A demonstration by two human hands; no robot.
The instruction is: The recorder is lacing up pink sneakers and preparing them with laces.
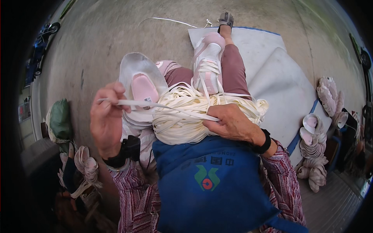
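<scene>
A flat cream shoelace (pixel 145 104) stretches across my lap between both hands. My left hand (pixel 105 116) pinches one end between thumb and fingers, beside a stack of shoe parts. My right hand (pixel 235 123) is closed on the other stretch of the lace, over a large bundle of loose cream laces (pixel 175 128). Beyond the bundle, a pink-and-white shoe upper (pixel 208 64) lies along my legs, with lace threaded through part of its front. The stacked parts are white with a pink padded insole-like piece (pixel 144 88) on top.
My blue apron (pixel 210 171) covers my lap below the laces. A grey-white sheet (pixel 272 73) spreads on the concrete floor at right. Bundles of pink-white shoe parts (pixel 312 134) lie at far right, with more parts (pixel 86 165) at lower left. A green bag (pixel 60 120) stands at left.
</scene>
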